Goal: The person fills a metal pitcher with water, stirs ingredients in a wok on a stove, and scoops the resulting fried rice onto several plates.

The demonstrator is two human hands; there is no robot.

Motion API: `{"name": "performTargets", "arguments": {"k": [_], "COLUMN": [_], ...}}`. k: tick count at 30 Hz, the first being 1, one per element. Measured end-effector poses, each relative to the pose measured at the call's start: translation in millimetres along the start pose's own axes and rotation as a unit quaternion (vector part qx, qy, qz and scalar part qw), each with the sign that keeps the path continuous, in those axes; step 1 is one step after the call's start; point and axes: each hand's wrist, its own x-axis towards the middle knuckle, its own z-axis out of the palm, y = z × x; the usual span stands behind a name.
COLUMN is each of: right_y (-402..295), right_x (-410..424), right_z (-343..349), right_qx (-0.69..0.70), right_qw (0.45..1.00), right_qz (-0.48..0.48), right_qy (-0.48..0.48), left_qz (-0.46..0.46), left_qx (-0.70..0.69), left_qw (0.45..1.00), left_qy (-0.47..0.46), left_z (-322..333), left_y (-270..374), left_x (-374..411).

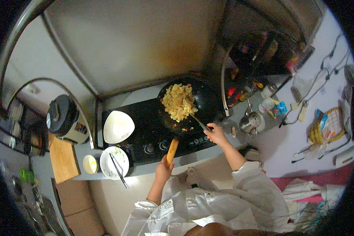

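My left hand (163, 170) grips the wooden handle (172, 151) of a black wok (205, 98) on the stove. In my right hand (216, 134) is a metal spatula (199, 121), its far end in the food. Fried rice (179, 101) with egg and orange bits lies heaped on the wok's left side, hiding the spatula's blade. A few loose bits of food lie lower in the wok, near the handle.
Left of the wok, a white bowl (118, 126) stands on the black cooktop (147, 118). Nearer me are a second bowl (106, 168) with chopsticks (118, 169) across it and a small cup (90, 164). A cutting board (63, 160) and electric cooker (65, 118) stand farther left; a metal pot (250, 123) stands right.
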Motion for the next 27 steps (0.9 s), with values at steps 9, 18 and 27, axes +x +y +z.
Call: {"name": "performTargets", "arguments": {"k": [9,18,27], "right_y": [61.5,292.5,467.9], "right_x": [-24.9,-96.4,-88.7], "right_z": [-32.7,-176.8,-261.3], "right_qx": [0.084,-0.014,-0.097], "right_qw": [0.976,0.999,0.979], "right_qz": [-0.185,0.028,-0.067], "right_qy": [-0.082,0.038,0.164], "left_qz": [0.221,-0.090,-0.376], "left_qx": [0.112,-0.197,-0.636], "left_qw": [0.955,0.953,0.662], "left_qy": [0.165,-0.212,-0.130], "left_z": [22.6,313.3,514.1], "left_y": [67.0,103.5,135.3], "left_x": [-30.6,-81.4,24.0]}}
